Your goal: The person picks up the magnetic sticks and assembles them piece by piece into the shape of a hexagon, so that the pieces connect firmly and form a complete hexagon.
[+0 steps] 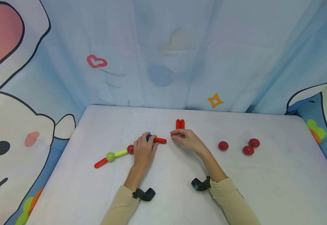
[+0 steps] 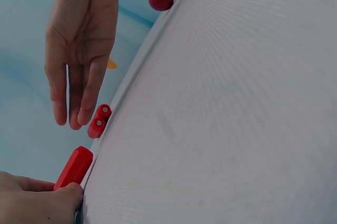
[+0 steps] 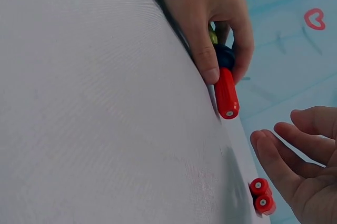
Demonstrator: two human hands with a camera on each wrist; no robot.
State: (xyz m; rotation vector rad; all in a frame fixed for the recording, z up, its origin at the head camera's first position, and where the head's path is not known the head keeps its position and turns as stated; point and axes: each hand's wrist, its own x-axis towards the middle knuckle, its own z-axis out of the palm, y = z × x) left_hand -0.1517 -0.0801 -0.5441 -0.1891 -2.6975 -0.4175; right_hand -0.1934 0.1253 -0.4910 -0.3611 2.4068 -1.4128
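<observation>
My left hand (image 1: 144, 151) grips a chain of rods and balls around its blue ball (image 3: 225, 57). A red rod (image 1: 160, 141) sticks out to the right of that hand. Left of it the chain shows a red ball (image 1: 130, 149), a lime rod (image 1: 121, 152), a green ball (image 1: 110, 157) and a red end rod (image 1: 100, 162). My fingers hide part of the chain. The right hand (image 1: 190, 140) hovers just right of the chain's end, its fingers extended with nothing held, as the left wrist view shows. Two red rods (image 2: 100, 121) lie side by side just beyond it.
On the right of the white table (image 1: 174, 193) lie three red balls: one apart (image 1: 223, 145), the others close together, one nearer (image 1: 248, 150) and one farther (image 1: 254, 142). A light blue printed curtain (image 1: 180, 78) hangs along the table's far edge.
</observation>
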